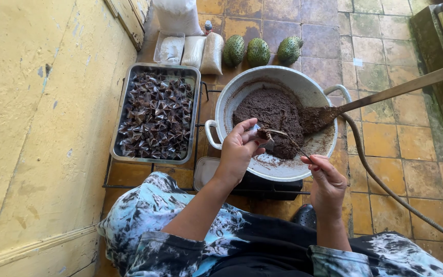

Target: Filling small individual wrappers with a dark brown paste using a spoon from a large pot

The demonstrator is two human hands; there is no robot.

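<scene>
I sat on the floor with the big white pan (230, 97) just past my knees, and the brown paste (273, 115) lay in a heap in the middle of it. My left hand (238, 150) was up over the near rim of the pan, and its fingers were curled most of the way shut round a small wrapper (255, 134) with a dab of paste on top. I think the wrapper was clear and shiny, but it was so small in my fingers that I could not be sure. My right hand (326, 182) was nearer to me and off to the right, and its thumb and first fingers were pinched tight on the end of a thin spoon (288, 141). The spoon was long and skinny. Its bowl pointed far and left, right at the wrapper, and its handle ran back near and right to my fingers. To do this bit well, I judged I should keep the spoon low and slow, wipe the paste off right in the middle of the wrapper, and hold the wrapper still over the pan so any drips fell back in. A big wooden paddle (385, 92) lay with its flat end in the paste and its handle going off far to the right. On the left sat a metal tray (195, 110) full of dark folded sweets (155, 115).
</scene>
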